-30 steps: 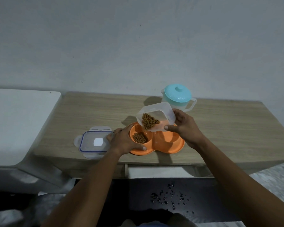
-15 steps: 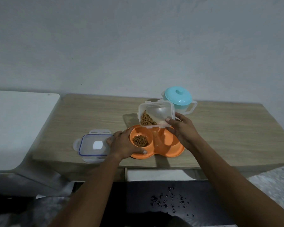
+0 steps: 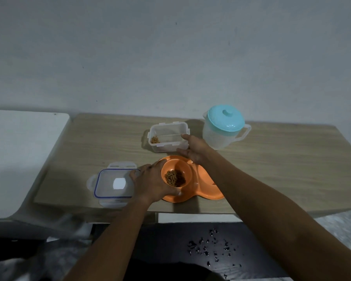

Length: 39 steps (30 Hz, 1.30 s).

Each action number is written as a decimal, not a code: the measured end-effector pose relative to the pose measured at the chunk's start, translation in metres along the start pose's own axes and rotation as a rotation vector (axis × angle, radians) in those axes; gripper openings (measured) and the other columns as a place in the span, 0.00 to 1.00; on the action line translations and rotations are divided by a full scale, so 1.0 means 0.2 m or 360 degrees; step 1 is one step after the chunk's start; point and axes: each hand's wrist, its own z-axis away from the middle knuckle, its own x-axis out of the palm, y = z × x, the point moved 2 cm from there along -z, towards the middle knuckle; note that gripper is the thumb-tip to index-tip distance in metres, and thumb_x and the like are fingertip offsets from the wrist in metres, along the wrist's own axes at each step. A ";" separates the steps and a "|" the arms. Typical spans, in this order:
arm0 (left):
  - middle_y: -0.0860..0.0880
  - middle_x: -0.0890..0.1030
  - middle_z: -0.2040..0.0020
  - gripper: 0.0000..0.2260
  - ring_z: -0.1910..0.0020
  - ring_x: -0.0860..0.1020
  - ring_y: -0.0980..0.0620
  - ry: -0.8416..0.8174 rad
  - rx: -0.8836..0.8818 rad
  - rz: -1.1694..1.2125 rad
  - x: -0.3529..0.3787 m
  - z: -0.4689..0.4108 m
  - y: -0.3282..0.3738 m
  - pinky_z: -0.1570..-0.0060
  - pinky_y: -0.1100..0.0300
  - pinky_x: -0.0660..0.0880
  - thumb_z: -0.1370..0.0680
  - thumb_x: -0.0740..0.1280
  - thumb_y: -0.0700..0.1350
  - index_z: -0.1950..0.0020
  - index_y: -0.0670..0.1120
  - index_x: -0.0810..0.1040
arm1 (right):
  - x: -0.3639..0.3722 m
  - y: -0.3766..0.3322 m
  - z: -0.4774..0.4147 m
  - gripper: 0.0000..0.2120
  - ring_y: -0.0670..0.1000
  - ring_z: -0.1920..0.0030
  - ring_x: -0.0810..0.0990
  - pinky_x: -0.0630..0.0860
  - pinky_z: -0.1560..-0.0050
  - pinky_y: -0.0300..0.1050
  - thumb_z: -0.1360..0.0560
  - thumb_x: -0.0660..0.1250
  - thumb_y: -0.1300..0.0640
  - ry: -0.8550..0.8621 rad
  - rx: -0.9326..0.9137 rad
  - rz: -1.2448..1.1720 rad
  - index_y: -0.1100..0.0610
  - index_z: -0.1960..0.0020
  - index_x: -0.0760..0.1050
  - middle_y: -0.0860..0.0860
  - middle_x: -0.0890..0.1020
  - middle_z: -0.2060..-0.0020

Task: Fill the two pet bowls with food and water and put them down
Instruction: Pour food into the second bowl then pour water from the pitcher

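Note:
An orange double pet bowl [image 3: 203,192] sits at the front edge of the wooden table [image 3: 282,163]. Its left cup holds brown kibble [image 3: 174,178]; my right forearm covers most of the right cup. My left hand [image 3: 150,181] grips the bowl's left rim, thumb on the front edge. The clear food container [image 3: 166,138] stands upright on the table just behind the bowl, with a little kibble left in its left corner. My right hand [image 3: 195,149] still wraps the container's right end. A clear water pitcher with a teal lid [image 3: 223,126] stands to the right of the container.
The container's blue-edged lid [image 3: 115,184] lies flat on the table left of the bowl, partly under my left hand. A white counter [image 3: 18,155] adjoins the table on the left. Dark specks [image 3: 209,248] are scattered on the dark surface below the table's edge.
My right hand tipped the food container back upright, moved it away from the bowl and set it on the table behind. My left hand stayed on the bowl.

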 end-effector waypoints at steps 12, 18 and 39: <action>0.54 0.77 0.34 0.50 0.28 0.65 0.47 -0.0059 0.0012 -0.0070 -0.01 -0.01 0.00 0.31 0.40 0.53 0.46 0.73 0.74 0.26 0.63 0.62 | -0.05 0.03 -0.06 0.17 0.60 0.40 0.82 0.82 0.41 0.56 0.19 0.68 0.57 0.0197 -0.0151 0.0200 0.65 0.35 0.73 0.61 0.80 0.39; 0.53 0.78 0.35 0.52 0.30 0.68 0.46 -0.0092 0.0005 -0.0146 -0.01 -0.01 0.02 0.35 0.40 0.57 0.48 0.72 0.75 0.26 0.62 0.62 | -0.17 0.05 0.10 0.05 0.54 0.50 0.81 0.79 0.35 0.56 0.20 0.69 0.57 0.0203 -0.0325 0.0322 0.59 0.49 0.78 0.53 0.80 0.54; 0.45 0.76 0.34 0.44 0.37 0.77 0.43 -0.0281 -0.0187 -0.0301 0.02 -0.09 0.38 0.47 0.52 0.74 0.41 0.83 0.53 0.29 0.47 0.69 | -0.69 -0.38 0.11 0.24 0.53 0.45 0.75 0.72 0.46 0.49 0.23 0.65 0.37 0.0752 -0.0694 0.0190 0.55 0.39 0.76 0.50 0.77 0.44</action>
